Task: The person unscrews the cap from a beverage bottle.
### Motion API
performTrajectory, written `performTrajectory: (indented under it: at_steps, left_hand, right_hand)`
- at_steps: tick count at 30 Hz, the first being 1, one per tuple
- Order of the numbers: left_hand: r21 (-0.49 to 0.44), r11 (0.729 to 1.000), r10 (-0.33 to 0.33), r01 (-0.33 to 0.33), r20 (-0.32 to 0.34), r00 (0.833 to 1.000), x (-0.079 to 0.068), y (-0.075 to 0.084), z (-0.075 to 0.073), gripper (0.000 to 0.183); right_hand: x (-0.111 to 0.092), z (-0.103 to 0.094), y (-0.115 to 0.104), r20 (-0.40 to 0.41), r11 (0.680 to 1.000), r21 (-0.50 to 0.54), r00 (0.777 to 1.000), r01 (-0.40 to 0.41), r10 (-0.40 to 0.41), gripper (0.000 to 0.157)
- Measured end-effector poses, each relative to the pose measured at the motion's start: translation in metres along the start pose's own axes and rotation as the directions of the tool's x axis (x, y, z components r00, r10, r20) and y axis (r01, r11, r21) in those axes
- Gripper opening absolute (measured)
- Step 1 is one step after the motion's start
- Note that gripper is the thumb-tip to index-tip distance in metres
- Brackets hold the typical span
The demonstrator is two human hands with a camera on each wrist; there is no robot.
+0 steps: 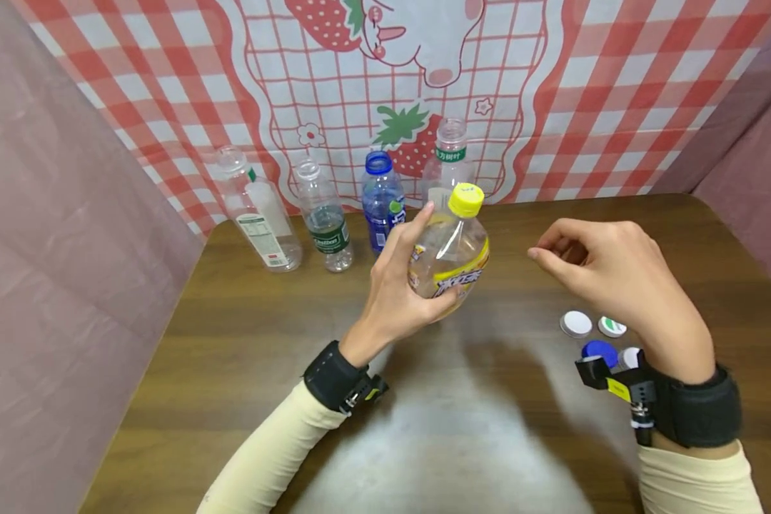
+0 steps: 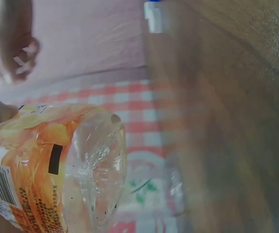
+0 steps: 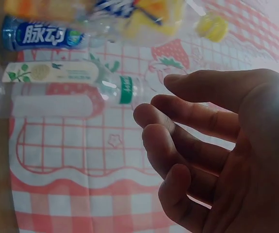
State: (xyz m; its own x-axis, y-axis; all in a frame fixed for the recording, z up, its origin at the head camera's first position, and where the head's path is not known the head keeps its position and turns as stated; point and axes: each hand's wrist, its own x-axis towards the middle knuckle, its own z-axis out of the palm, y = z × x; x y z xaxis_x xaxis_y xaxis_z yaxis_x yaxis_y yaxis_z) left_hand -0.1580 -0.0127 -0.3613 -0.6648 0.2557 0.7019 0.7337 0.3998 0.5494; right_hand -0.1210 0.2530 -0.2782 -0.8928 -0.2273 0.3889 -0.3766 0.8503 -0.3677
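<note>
My left hand [image 1: 395, 293] grips a clear plastic bottle [image 1: 446, 253] with a yellow and orange label, holding it above the table and slightly tilted. A yellow cap [image 1: 467, 200] sits on its neck. In the left wrist view the bottle's ribbed base [image 2: 98, 167] faces the camera. My right hand [image 1: 617, 268] hovers to the right of the bottle, apart from it, its fingers loosely curled with nothing in them. In the right wrist view, open space shows between the thumb and fingers of that hand [image 3: 202, 145].
Along the back stand uncapped bottles: a clear one [image 1: 266, 228], a green-labelled one [image 1: 324, 221], a blue one [image 1: 380, 203] and another clear one [image 1: 450, 153]. Beneath my right hand lie a white cap [image 1: 576, 323], a green-and-white cap [image 1: 612, 327] and a blue cap [image 1: 599, 352]. A checked cloth [image 1: 617, 100] hangs behind.
</note>
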Motion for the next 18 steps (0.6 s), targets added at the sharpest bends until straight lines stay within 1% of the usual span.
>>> performTrajectory:
  at_steps: [3, 5, 8, 11, 14, 16, 18]
  left_hand:
    - [-0.018, 1.0, 0.014, -0.014, -0.016, 1.0, -0.001, 0.001, -0.013, 0.107]
    - [-0.015, 1.0, 0.021, -0.022, -0.02, 1.0, 0.003, 0.002, -0.018, 0.107]
    - [-0.006, 1.0, 0.012, -0.012, -0.025, 1.0, 0.008, 0.002, -0.024, 0.107]
    - [0.011, 1.0, -0.003, 0.003, -0.011, 1.0, 0.01, 0.002, -0.027, 0.107]
    - [0.032, 1.0, 0.002, -0.002, 0.016, 1.0, 0.011, 0.003, -0.029, 0.106]
    - [0.049, 0.999, 0.013, -0.015, 0.035, 0.999, 0.011, 0.003, -0.031, 0.104]
    - [0.062, 0.998, 0.022, -0.026, 0.063, 0.998, 0.011, 0.003, -0.034, 0.104]
  right_hand:
    - [0.001, 0.006, -0.003, 0.021, 1.0, -0.011, 1.0, 0.003, -0.003, 0.005]
    - [0.002, 0.009, -0.003, 0.03, 1.0, -0.015, 1.0, 0.002, -0.002, 0.004]
    - [0.002, 0.012, -0.003, 0.034, 1.0, -0.02, 0.999, 0.01, -0.009, 0.004]
    - [0.002, 0.015, -0.005, 0.025, 1.0, -0.018, 0.999, 0.021, -0.021, 0.004]
    - [0.003, 0.019, -0.008, -0.016, 0.998, 0.003, 0.998, 0.055, -0.055, 0.005]
    - [0.004, 0.022, -0.012, -0.072, 0.996, 0.028, 0.994, 0.087, -0.085, 0.006]
    - [0.004, 0.024, -0.017, -0.144, 0.991, 0.06, 0.983, 0.123, -0.113, 0.006]
